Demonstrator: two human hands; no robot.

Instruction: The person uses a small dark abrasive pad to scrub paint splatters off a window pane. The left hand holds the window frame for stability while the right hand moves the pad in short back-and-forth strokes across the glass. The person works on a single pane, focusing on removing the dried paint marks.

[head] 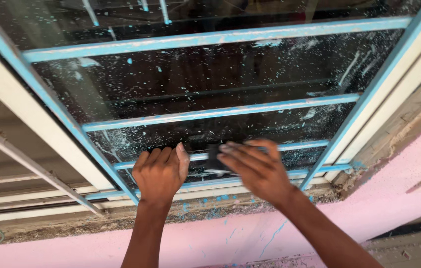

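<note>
1. Window glass (210, 74), dark and heavily flecked with white and light-blue paint, sits behind a grille of horizontal blue-painted bars (220, 111) set in a blue-edged frame (46, 94).
2. Left hand (160, 171) is curled closed, fingers wrapped over the lowest bar (198, 157) near the bottom of the pane, thumb raised along the bar.
3. Right hand (257, 168) is just beside the left, fingers extended and pressed together on a small dark object (214, 158) held against the glass at the level of the same bar. The kind of object cannot be told; it is partly covered by the fingers and blurred.
4. The two hands are near each other but apart, with the dark object between them.
5. Window sill (121, 216) below the hands carries crumbled debris and blue paint chips.
6. Pink wall (230, 238) runs beneath the sill and up the right side; it bears blue streaks and spots.
7. A cream-coloured outer frame member (16, 104) slants along the left side of the grille.
</note>
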